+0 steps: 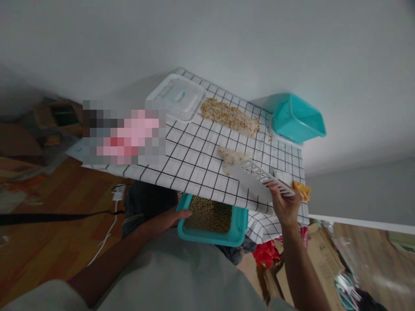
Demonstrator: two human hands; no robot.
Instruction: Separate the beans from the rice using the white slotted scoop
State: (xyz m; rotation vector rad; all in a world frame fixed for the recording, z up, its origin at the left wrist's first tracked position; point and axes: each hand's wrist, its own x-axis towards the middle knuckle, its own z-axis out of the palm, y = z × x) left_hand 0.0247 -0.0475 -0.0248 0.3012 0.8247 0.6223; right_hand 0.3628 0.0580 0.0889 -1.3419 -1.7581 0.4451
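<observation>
Just below the table's front edge, my left hand grips the left rim of a teal plastic tub, thumb over the edge. Small brown, bean-like pellets cover its bottom. My right hand is closed around one end of a white slotted plastic panel, tilted over the right front of the table. Near the panel's far end lies a small pale pile of crumbs. Behind it, a longer strip of mixed tan and white grains is spread on the checked cloth.
A clear lid lies at the back left of the table. Near the back right stands a teal bin. A yellow cloth rests by the right edge. Pixelation hides a pink item at left. Cardboard and a white cable are below.
</observation>
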